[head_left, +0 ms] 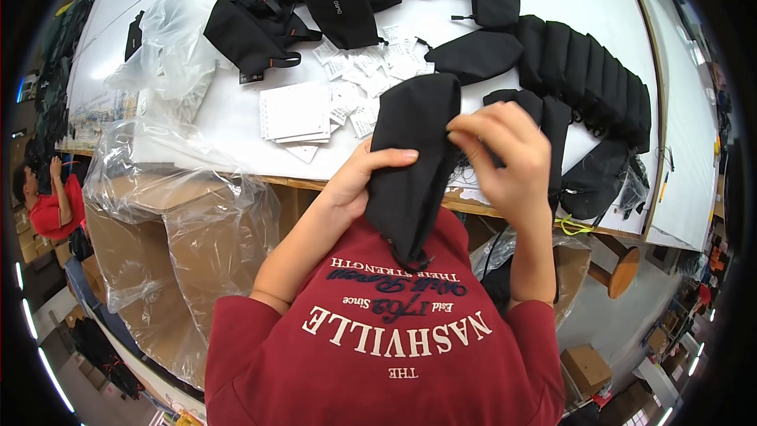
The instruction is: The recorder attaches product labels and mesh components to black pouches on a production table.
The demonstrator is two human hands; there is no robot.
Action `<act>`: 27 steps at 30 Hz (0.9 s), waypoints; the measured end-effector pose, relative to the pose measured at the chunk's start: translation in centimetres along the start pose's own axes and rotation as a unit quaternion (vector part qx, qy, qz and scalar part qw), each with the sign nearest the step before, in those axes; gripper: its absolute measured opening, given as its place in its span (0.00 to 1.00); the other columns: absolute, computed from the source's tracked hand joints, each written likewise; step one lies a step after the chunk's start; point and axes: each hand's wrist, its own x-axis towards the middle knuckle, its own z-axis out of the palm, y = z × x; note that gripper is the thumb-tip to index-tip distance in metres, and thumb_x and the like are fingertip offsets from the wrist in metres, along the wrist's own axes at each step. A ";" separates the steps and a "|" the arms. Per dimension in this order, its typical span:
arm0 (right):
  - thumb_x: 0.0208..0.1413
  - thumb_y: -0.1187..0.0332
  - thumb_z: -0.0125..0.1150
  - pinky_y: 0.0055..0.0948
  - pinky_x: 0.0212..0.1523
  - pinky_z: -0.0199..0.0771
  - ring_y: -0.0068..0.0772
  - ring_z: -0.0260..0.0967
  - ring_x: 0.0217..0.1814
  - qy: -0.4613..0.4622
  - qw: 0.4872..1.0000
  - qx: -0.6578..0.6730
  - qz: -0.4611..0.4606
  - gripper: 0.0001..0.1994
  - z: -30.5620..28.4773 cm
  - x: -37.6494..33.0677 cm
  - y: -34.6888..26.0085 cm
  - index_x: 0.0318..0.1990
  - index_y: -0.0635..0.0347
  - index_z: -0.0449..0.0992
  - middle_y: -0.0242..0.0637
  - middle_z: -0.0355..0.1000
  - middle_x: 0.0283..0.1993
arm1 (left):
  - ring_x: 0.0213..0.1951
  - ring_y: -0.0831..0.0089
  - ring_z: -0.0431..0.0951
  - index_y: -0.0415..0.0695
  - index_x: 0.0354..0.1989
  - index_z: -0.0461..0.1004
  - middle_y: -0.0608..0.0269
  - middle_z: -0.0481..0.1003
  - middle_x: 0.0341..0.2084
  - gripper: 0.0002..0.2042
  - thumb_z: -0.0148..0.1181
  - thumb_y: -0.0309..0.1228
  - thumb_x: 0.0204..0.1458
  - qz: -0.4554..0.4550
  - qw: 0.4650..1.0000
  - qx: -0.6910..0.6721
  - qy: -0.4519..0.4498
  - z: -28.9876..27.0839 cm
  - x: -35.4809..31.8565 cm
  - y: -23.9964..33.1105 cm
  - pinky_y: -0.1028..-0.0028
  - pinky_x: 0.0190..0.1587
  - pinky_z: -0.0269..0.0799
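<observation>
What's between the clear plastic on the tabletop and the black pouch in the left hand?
The head view shows a stack of white cards and scattered white labels there.

1 fisheye head view, facing down, near hands [511, 156]

The person wears a dark red, short-sleeved T-shirt [378, 390]. Its front carries a white print [398, 333] of block capitals, the largest line curved in an arc, with smaller white lines around it and dark blue script lettering [394, 290] across them. The loose sleeves [243, 339] leave both forearms [303, 248] bare, down to bare fingers [482, 128].
</observation>
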 end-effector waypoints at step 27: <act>0.38 0.68 0.67 0.38 0.53 0.61 0.37 0.63 0.54 -0.181 0.977 -0.106 -0.037 0.31 2.1 -1.5 -3.3 0.56 0.45 0.70 0.33 0.67 0.50 | 0.44 0.71 0.78 0.37 0.50 0.69 0.58 0.76 0.44 0.14 0.50 0.32 0.60 0.111 0.986 -0.112 0.053 -0.1 -0.8 2.1 0.73 0.46 0.76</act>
